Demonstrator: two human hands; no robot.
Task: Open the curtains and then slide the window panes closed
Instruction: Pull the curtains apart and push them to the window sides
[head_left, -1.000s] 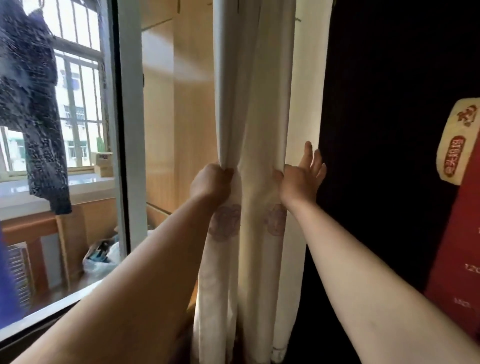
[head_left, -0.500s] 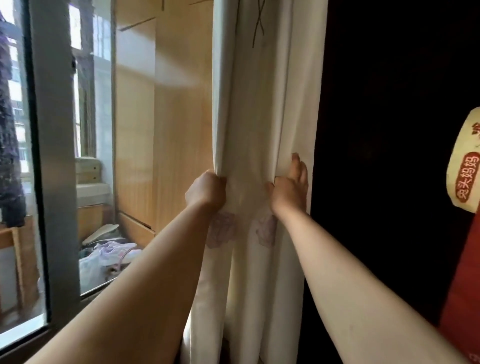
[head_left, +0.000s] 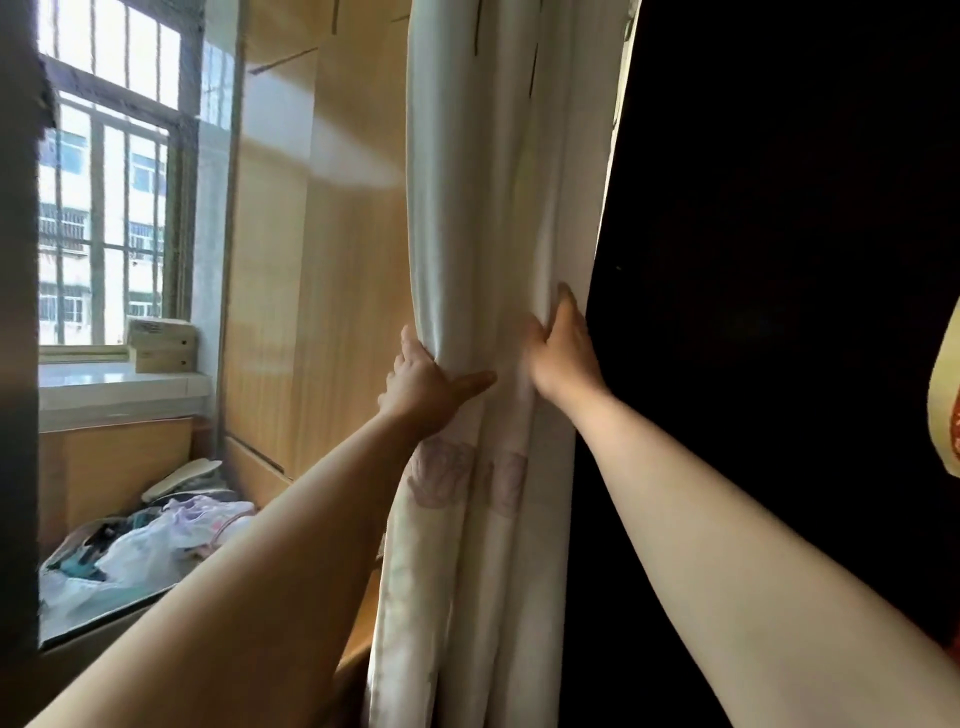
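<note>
We see a dark, unlit wall surface filling the right side of the view, and beside it a pale wood-grain panelled wall seen beyond the opening. Between them hangs the bunched cream fabric curtain, gathered into tall vertical folds against the dark edge, with a faint pinkish pattern printed lower down. At the far left a grey window frame post stands upright, and past it a barred outer window looks onto a building. Below that window lies a heap of white plastic bags and clothes on the floor, and two light wooden boxes sit stacked on the white sill.

Our left hand is cupped round the left edge of the curtain folds, fingers curled behind the fabric and the thumb stretched flat across the front. Our right hand presses against the right side of the same bundle, its fingers largely tucked into the folds, so we cannot tell how tightly it closes.
</note>
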